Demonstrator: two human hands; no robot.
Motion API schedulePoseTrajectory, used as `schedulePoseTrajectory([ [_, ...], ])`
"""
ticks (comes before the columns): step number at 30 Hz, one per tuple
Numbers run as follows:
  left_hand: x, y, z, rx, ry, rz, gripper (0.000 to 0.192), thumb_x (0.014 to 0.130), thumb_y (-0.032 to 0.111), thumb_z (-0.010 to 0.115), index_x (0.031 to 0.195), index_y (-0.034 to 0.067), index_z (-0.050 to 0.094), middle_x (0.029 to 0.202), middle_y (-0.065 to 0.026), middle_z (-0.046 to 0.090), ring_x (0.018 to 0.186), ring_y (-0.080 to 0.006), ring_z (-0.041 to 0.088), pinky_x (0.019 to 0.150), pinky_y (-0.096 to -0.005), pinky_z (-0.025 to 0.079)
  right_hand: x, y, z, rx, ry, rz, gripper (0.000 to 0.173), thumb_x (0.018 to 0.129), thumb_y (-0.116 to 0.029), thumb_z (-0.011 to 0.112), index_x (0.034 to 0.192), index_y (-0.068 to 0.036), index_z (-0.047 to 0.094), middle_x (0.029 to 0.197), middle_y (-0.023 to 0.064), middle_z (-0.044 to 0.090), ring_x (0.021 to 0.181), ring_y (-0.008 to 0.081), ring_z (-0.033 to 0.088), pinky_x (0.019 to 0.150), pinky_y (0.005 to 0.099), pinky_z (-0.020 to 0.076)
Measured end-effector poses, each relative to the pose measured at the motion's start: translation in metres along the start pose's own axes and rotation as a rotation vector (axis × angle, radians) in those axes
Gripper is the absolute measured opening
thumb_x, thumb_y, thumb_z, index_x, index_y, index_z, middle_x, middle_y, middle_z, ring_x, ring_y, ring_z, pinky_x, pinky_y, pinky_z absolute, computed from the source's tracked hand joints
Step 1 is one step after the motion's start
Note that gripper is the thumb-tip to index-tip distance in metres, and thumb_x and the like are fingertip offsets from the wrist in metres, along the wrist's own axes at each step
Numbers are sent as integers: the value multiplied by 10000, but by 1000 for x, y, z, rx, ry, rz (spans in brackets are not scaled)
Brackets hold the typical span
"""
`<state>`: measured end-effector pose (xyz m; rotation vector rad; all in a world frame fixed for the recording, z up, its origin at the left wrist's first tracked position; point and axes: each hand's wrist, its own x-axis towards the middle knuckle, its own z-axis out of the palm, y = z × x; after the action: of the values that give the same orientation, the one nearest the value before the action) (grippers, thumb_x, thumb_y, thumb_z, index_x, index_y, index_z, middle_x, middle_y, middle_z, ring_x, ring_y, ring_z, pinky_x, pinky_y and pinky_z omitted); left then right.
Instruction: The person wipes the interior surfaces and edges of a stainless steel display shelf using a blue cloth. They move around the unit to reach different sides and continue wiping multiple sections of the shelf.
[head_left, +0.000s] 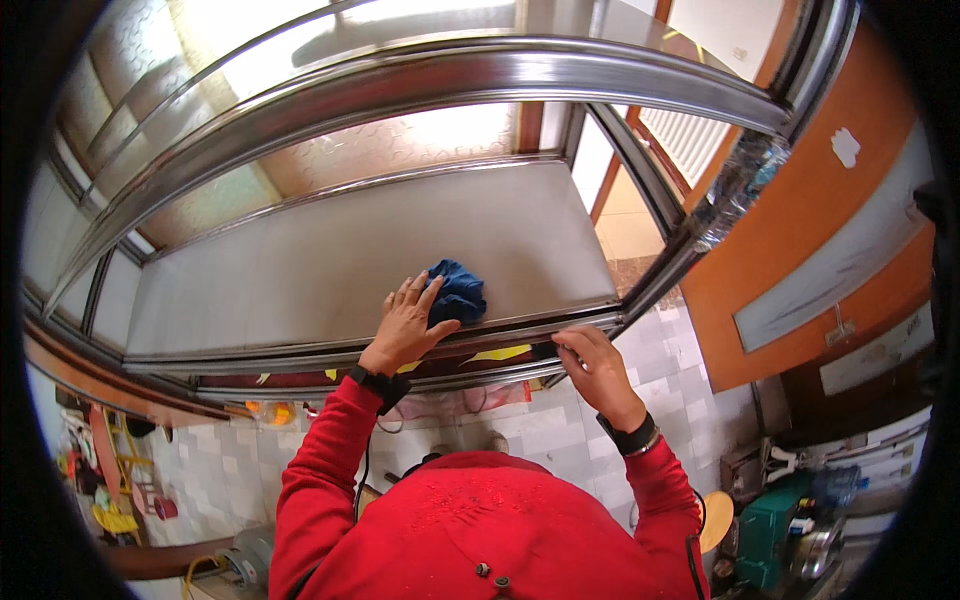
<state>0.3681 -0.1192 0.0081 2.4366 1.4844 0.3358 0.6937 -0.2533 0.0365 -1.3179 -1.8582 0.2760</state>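
A crumpled blue cloth (456, 294) lies on the grey shelf panel (360, 217) of a metal-framed cabinet, close to its front rail. My left hand (409, 321) rests at the cloth's left edge, back upward, fingers slightly spread; whether the fingers grip any of the cloth cannot be told. At the right part of the front rail (555, 322), my right hand (592, 367) is held with bent fingers, thumb and forefinger near a small dark thing at the rail. Whether it pinches that thing is not clear.
A wide metal rail (480, 75) crosses above the shelf. Clear plastic film or tape wraps the right post (739, 187). An orange door (817, 247) stands at the right. A round wooden stool top (716, 521) and a green machine (772, 525) are low at the right.
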Motion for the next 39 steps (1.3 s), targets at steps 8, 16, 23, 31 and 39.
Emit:
schedulePoseTrajectory([
  [8,-86,-105,-3,113,360,-228,639,1013,463,607,1472,28,512,1534,-184,499,1440,-383,426,1189,-500,331,90,-24,78,-91,-218,-328,331,917,-141,697,1241,-85,663,1288,147,639,1213,361,597,1046,459,480],
  [16,-130,-186,3,199,429,-354,547,1001,429,630,1369,26,592,1457,-174,570,1398,-377,481,1171,-494,370,122,-25,169,-276,-529,-290,476,936,-261,688,1391,-146,604,1495,169,534,1379,370,495,1143,482,401],
  [23,-146,-247,-18,199,480,-390,501,1002,413,631,1328,34,613,1417,-177,594,1369,-383,506,1158,-498,384,129,38,146,-426,-397,-39,462,924,-278,666,1367,-150,640,1446,168,581,1328,379,540,1120,474,443],
  [31,-144,-306,-47,220,492,-516,505,1015,425,604,1321,23,611,1411,-170,594,1374,-381,496,1148,-499,394,131,103,105,-586,-347,312,513,909,-254,617,1398,-96,617,1439,223,572,1318,413,534,1134,483,421],
  [39,-142,-299,-51,217,523,-443,480,1023,425,591,1269,16,637,1376,-163,622,1363,-373,510,1147,-490,397,165,17,216,-469,-397,-3,509,902,-186,634,1408,-136,614,1479,215,545,1345,413,524,1149,478,419],
])
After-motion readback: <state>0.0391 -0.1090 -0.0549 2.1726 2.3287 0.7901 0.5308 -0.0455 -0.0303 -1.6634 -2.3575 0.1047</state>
